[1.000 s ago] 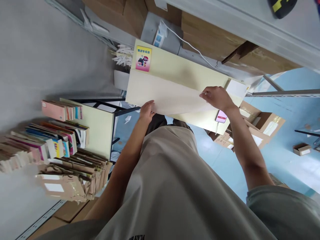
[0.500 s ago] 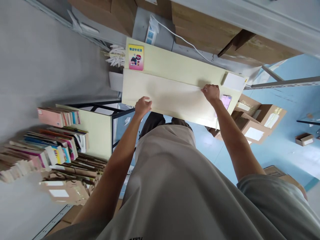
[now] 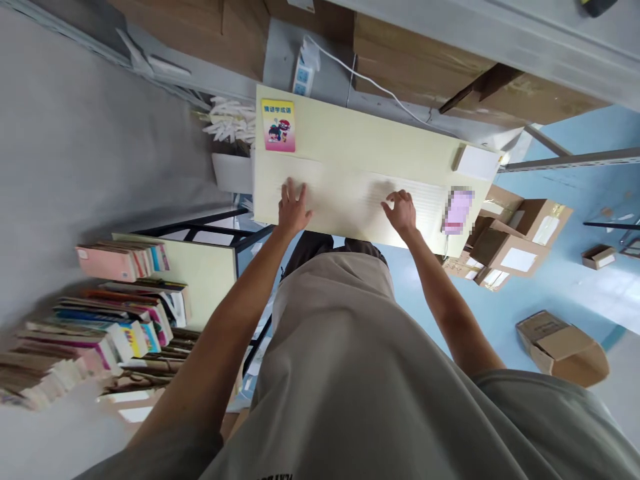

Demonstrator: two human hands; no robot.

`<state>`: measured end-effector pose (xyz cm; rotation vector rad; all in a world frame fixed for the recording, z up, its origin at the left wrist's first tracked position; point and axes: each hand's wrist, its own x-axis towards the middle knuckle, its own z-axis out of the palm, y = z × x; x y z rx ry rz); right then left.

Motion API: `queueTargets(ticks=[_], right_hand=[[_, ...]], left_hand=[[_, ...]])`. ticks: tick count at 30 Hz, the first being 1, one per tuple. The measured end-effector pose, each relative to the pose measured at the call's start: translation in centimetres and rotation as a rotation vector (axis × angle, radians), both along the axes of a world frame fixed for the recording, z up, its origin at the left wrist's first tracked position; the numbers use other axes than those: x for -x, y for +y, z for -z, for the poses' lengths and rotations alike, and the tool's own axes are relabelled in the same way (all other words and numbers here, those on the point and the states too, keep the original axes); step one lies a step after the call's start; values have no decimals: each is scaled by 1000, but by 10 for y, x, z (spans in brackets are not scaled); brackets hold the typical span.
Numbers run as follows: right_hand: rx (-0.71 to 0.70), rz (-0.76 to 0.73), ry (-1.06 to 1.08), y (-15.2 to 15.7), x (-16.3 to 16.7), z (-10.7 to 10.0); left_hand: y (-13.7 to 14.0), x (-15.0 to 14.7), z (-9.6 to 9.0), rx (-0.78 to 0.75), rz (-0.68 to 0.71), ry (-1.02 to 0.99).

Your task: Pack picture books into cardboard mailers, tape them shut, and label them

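My left hand (image 3: 295,208) lies with spread fingers over a pale sheet (image 3: 270,180) on the left part of the cream tabletop (image 3: 345,133). My right hand (image 3: 401,212) hovers at or just above a faintly lined pale sheet (image 3: 423,203) farther right. Its fingers are bent, the thumb stands apart, and nothing shows between them. Whether it touches the paper I cannot tell. Glare washes out the paper between the hands, so I cannot make out whether this is one sheet or two.
A colourful booklet (image 3: 279,125) lies at the far left corner of the table. On the right are a white box (image 3: 477,163) and a blurred pink phone (image 3: 458,212) with a cable. Stacked books (image 3: 125,313) stand to the left, cardboard boxes (image 3: 515,247) to the right, and a power strip (image 3: 303,77) lies behind.
The large pale sheet's raised far edge no longer shows, and faint lines are now visible on paper. My right hand left that edge and moved left and nearer; my left hand's fingers spread.
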<state>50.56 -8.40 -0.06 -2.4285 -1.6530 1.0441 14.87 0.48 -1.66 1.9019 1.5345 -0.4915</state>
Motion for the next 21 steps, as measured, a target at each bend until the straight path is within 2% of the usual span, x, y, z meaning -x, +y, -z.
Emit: queueTargets(ticks=[3,6,10,14,18,21], right_hand=[[71,74,98,-1,43,-3],[95,166,206,16,89,-6],[112,338,489,60,160,-5],[91,553,784,114,228,2],[71,752,815,162,268,18],[101,912,784,182,281,33]], left_hand=[[-1,5,4,-17,-14,-62],[5,15,6,-31,-49,-172],[26,41,12,-35,-113,-327],[56,68,24,23,-299,-468],[80,80,37,188,-492,-647],[98,80,41,132,-465,-641]])
